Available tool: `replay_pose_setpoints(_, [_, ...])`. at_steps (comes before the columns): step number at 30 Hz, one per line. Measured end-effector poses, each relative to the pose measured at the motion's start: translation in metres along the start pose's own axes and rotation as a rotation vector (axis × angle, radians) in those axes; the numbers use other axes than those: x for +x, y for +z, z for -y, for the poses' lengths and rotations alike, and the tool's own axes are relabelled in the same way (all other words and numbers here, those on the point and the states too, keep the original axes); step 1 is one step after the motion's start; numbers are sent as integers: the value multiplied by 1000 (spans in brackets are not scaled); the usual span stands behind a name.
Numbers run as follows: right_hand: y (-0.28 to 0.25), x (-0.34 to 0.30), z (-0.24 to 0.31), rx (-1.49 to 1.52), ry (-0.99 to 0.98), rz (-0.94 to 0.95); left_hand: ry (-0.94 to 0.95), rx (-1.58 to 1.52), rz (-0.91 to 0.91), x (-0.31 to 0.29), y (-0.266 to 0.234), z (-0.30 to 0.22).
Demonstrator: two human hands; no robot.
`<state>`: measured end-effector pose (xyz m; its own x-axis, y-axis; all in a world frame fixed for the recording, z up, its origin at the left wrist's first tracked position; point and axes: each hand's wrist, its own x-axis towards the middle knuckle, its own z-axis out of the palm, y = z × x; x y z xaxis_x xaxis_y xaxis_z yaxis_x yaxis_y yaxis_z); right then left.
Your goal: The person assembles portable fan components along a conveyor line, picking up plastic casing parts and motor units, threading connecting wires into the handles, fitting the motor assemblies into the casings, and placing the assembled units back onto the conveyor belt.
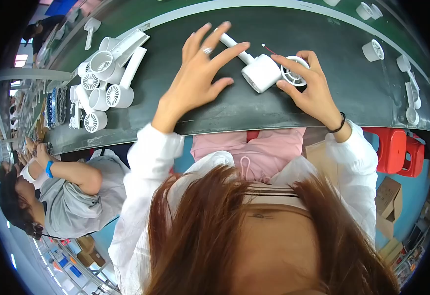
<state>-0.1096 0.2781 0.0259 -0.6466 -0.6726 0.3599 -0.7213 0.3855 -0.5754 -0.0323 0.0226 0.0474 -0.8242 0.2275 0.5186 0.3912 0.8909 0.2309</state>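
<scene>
A white plastic housing with a round drum head and a straight handle, like a hand-held fan body (262,73), lies on the dark work surface, its handle pointing to the far left. Left of it my left hand (198,69) hovers with fingers spread, a ring on one of them, holding nothing. My right hand (307,81) grips a round white fan part (294,72) with an open ring and inner spokes, between thumb and fingers, close beside the drum. From near this part a thin red wire with a small white connector (263,45) sticks out.
A pile of similar white housings (104,73) lies on the left of the green-black bench (175,113). Single white parts (373,50) stand along the right side. A co-worker (72,191) sits at the left. Red stools (391,150) and a cardboard box (388,201) are below right.
</scene>
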Motion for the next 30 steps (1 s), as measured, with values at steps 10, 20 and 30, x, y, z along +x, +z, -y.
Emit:
replay_pose_setpoints(10, [-17, -14, -3, 438, 279, -147, 461, 261, 52, -3, 26, 3])
replay_pose_setpoints(20, [-56, 16, 52, -252, -259, 110, 342, 387, -101, -36, 29, -18])
replay_pose_setpoints(30, [-34, 42, 71, -223, -366, 324, 178, 175, -230, -48, 38, -26])
